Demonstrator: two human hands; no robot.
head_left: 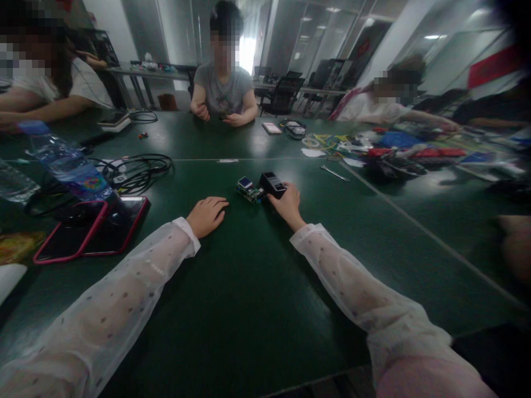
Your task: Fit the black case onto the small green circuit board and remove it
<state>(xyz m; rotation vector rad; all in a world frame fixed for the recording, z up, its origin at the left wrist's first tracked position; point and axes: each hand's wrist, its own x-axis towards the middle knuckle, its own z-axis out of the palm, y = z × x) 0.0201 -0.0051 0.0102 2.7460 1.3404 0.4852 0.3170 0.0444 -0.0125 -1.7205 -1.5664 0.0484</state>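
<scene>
My left hand (206,215) lies palm down on the dark green table (249,287), fingers loosely curled and together, holding nothing. My right hand (286,205) reaches further out and grips a small black box-shaped device (272,184) from below and behind. A small green circuit board with a blue screen (249,189) sits on the table right beside that device, to its left, touching or nearly touching it. Both my arms wear sheer white dotted sleeves.
Two phones in red cases (93,228), a water bottle (66,166) and black cables (139,171) lie at the left. Three other people sit around the table. Colourful parts (398,146) and a metal tool (334,173) lie at the right.
</scene>
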